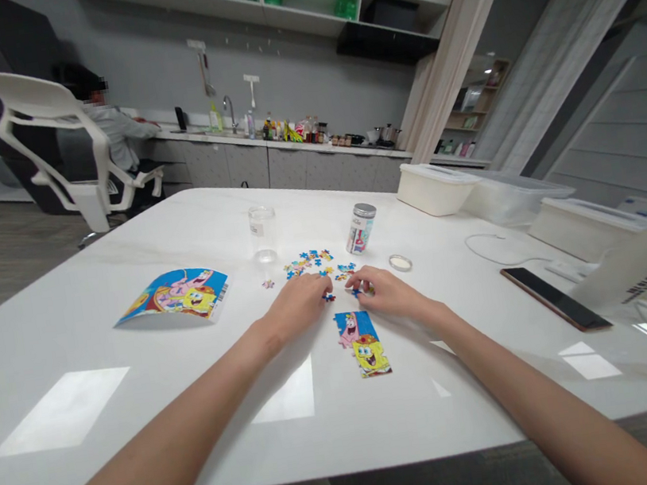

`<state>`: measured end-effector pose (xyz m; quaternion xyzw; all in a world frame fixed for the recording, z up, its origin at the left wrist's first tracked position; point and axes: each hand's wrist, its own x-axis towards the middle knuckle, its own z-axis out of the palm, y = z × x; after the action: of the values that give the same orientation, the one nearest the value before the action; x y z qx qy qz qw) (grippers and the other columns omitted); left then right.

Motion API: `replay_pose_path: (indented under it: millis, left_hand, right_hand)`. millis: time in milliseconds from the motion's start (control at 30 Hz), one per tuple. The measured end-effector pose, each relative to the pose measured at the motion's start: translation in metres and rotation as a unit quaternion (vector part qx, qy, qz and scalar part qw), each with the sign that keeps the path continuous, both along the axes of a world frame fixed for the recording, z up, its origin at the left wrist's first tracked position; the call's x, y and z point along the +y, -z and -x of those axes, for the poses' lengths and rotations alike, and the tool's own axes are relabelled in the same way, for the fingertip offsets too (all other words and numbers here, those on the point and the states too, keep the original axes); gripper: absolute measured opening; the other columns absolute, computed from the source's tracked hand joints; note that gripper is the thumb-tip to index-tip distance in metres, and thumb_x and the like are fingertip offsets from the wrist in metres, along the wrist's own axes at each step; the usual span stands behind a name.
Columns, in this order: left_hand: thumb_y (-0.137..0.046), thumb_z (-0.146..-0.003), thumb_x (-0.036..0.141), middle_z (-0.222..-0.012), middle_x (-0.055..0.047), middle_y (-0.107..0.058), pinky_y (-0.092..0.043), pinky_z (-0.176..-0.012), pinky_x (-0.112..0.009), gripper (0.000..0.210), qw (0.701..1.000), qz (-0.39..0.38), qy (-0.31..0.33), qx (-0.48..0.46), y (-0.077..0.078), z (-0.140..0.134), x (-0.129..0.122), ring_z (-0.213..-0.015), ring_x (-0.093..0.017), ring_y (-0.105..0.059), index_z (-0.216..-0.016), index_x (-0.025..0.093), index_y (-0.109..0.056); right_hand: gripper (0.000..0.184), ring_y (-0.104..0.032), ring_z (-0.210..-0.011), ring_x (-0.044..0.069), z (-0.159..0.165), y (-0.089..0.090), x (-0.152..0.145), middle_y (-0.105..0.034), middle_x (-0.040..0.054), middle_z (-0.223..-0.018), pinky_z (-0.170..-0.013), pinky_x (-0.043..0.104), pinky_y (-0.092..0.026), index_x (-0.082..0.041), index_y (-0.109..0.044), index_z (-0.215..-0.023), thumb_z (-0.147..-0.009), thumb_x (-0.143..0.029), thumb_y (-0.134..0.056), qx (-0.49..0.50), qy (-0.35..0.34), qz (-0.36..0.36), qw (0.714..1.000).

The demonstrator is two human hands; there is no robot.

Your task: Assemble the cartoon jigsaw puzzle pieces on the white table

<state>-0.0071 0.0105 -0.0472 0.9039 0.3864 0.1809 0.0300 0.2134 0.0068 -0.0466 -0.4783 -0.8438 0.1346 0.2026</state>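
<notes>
A partly joined jigsaw puzzle [365, 345] with a pink starfish and a yellow sponge character lies flat on the white table, just below my hands. My left hand [299, 304] has its fingers curled down on a small blue puzzle piece [330, 298]. To its right, my right hand [387, 291] pinches another puzzle piece [357, 292], partly hidden by the fingers. Beyond both hands is a scatter of loose pieces [305, 263], mostly blue, and a single pink piece [267, 284] lies apart at the left.
A curved picture sheet [178, 295] lies at left. Behind the pieces stand a clear jar [264, 235] and a printed canister [361, 229], with a round lid [400, 263] nearby. At right are a phone [554, 298], a cable and white bins [436, 188]. A person [118, 131] sits far left.
</notes>
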Motion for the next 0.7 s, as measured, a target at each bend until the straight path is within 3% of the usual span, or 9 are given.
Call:
replay_pose_path:
  millis: [133, 333, 700]
  left_hand:
    - [-0.05, -0.079, 0.006, -0.087, -0.005, -0.067, -0.045, -0.074, -0.03, 0.02, 1.0, 0.018, 0.0, -0.025, 0.0003, -0.0006, -0.0009, -0.083, -0.02, -0.061, -0.091, 0.018, -0.06]
    - [-0.047, -0.074, 0.001, -0.09, -0.005, -0.066, -0.046, -0.078, -0.031, 0.027, 0.999, -0.006, 0.013, -0.039, 0.0025, 0.0001, 0.0, -0.088, -0.02, -0.06, -0.091, 0.018, -0.06]
    - [-0.046, -0.075, 0.0, -0.09, -0.006, -0.066, -0.047, -0.078, -0.031, 0.028, 0.999, 0.022, 0.025, -0.04, 0.0001, -0.001, -0.0015, -0.086, -0.019, -0.061, -0.089, 0.017, -0.063]
  right_hand:
    - [0.034, -0.055, -0.076, 0.014, 0.0014, 0.0004, -0.001, -0.06, 0.0038, -0.089, -0.073, 0.028, -0.045, -0.017, -0.066, -0.098, -0.07, -0.002, -0.053, -0.001, -0.013, -0.002, 1.0]
    - [0.031, -0.057, -0.084, 0.016, 0.0018, -0.0017, -0.0024, -0.061, 0.0069, -0.098, -0.081, 0.031, -0.045, -0.016, -0.065, -0.097, -0.071, -0.004, -0.053, -0.015, -0.008, -0.027, 0.999]
    - [0.037, -0.055, -0.078, 0.014, 0.006, -0.0059, -0.0072, -0.06, 0.0042, -0.091, -0.073, 0.029, -0.045, -0.017, -0.066, -0.097, -0.068, 0.001, -0.053, -0.01, -0.024, 0.01, 1.0]
